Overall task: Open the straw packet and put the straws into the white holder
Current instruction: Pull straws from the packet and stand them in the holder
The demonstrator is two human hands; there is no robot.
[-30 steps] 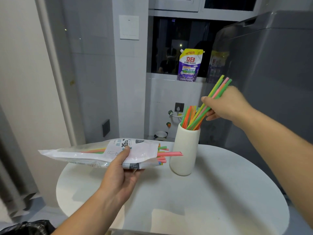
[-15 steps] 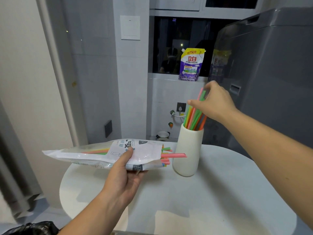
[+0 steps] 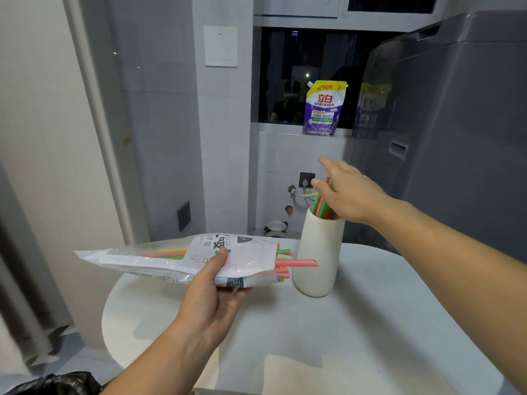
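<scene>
1. The straw packet [image 3: 182, 258] is lying roughly level in the air above the near-left part of the round white table [image 3: 370, 323], long axis running left to right, open end pointing right at the white holder [image 3: 319, 258]. Judging it's being held that way so the next straws can be pulled straight out sideways.
2. Loose straw ends [image 3: 283, 263] are sticking out of the open mouth; one pink straw [image 3: 296, 263] is poking out furthest, its tip crossing in front of the holder wall. Touching it or not: cannot tell.
3. The left hand [image 3: 212, 297] is cradling the packet from below, thumb pressing on top near the printed label, other fingers curled underneath.
4. The white holder is standing upright on the table just right of the packet mouth. The straws in the holder [image 3: 322, 206] are standing near upright, leaning a little to the right.
5. The right hand [image 3: 350, 192] is hanging over the holder top, fingers spread loose and blurred, gripping nothing that shows.
6. Beyond: the purple detergent pouch [image 3: 323, 109] is sitting on the window ledge; a grey appliance [image 3: 456, 124] is standing at right.
</scene>
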